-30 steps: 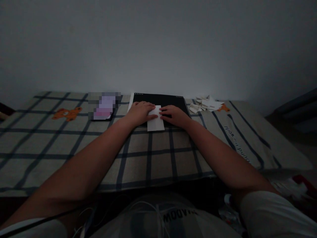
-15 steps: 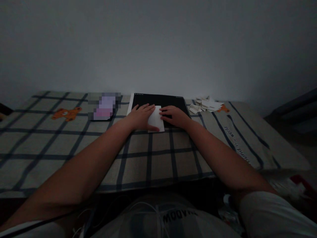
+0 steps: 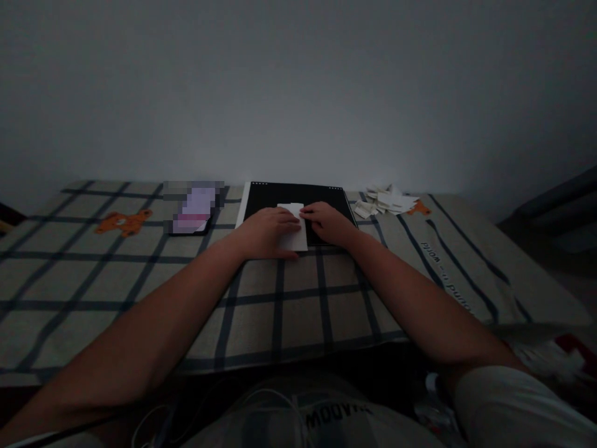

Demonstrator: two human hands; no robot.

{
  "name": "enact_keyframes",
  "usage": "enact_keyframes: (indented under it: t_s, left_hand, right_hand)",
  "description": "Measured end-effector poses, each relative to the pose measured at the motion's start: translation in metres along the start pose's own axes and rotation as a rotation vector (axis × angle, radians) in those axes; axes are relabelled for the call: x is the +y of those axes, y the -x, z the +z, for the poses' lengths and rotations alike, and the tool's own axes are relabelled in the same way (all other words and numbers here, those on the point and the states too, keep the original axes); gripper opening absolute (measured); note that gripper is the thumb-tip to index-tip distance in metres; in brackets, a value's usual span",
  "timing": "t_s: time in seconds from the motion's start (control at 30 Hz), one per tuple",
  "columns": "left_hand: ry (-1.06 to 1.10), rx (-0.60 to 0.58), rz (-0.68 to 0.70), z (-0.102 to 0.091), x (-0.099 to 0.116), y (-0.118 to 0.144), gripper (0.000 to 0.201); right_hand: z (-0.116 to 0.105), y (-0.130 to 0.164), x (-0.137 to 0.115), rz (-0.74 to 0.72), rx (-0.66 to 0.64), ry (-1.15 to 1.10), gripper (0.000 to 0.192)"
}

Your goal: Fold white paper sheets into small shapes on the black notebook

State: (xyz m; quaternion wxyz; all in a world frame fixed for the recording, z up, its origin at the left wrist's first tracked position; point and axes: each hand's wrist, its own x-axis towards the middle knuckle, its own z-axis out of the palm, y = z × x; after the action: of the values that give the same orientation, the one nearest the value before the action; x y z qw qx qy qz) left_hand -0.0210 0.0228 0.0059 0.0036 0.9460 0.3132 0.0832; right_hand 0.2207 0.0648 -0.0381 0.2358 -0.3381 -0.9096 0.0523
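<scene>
A small sheet of white paper (image 3: pixel 296 239) lies over the near edge of a black notebook (image 3: pixel 280 193) with punched holes along its far side. My left hand (image 3: pixel 268 230) is laid across the paper's left part, fingers stretched out and the thumb pointing right at its near edge. It hides much of the sheet. At the right edge of the paper, my right hand (image 3: pixel 329 223) touches it with extended fingertips; its thumb is hard to make out in the dim light.
A phone (image 3: pixel 193 211) with a blurred, lit screen lies to the left of the notebook. On the right is a heap of torn paper pieces (image 3: pixel 389 199). A checked cloth (image 3: pixel 298 305) with bear prints covers the table, which stands against a grey wall (image 3: pixel 298 93).
My left hand has slid its fingers further right over the paper, and its thumb has come down past the near edge. My right fingertips stay at the paper's right side.
</scene>
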Motion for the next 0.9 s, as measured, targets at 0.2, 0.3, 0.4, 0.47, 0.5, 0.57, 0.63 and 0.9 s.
enact_keyframes:
  t_s: [0.2, 0.3, 0.4, 0.47, 0.5, 0.57, 0.63, 0.9]
  left_hand:
    - [0.007, 0.023, 0.017, -0.002, 0.001, 0.002, 0.036]
    - [0.011, 0.13, 0.026, -0.004, 0.001, 0.005, 0.04]
    - [-0.01, 0.311, -0.106, -0.007, 0.002, 0.008, 0.044]
    - [0.003, 0.467, -0.243, -0.007, 0.003, 0.011, 0.045]
    - [0.023, 0.539, -0.306, -0.006, 0.002, 0.012, 0.045]
    - [0.078, 0.658, -0.415, -0.004, -0.001, 0.012, 0.044]
    - [0.143, 0.741, -0.514, -0.001, -0.006, 0.011, 0.043]
    - [0.288, 0.618, -0.71, 0.009, -0.03, 0.005, 0.027]
  right_hand:
    - [-0.002, 0.002, 0.001, 0.111, 0.081, 0.069, 0.042]
    - [-0.004, 0.004, 0.002, 0.121, 0.133, 0.061, 0.044]
    - [-0.009, 0.004, 0.0, 0.096, 0.172, 0.04, 0.045]
    - [-0.012, 0.003, -0.003, 0.075, 0.192, -0.006, 0.037]
    - [-0.013, 0.002, -0.004, 0.074, 0.208, -0.046, 0.029]
    - [-0.016, 0.001, -0.007, 0.108, 0.261, -0.149, 0.022]
    - [-0.018, 0.001, -0.007, 0.194, 0.319, -0.261, 0.029]
    - [-0.02, 0.0, -0.002, 0.412, 0.212, -0.398, 0.039]
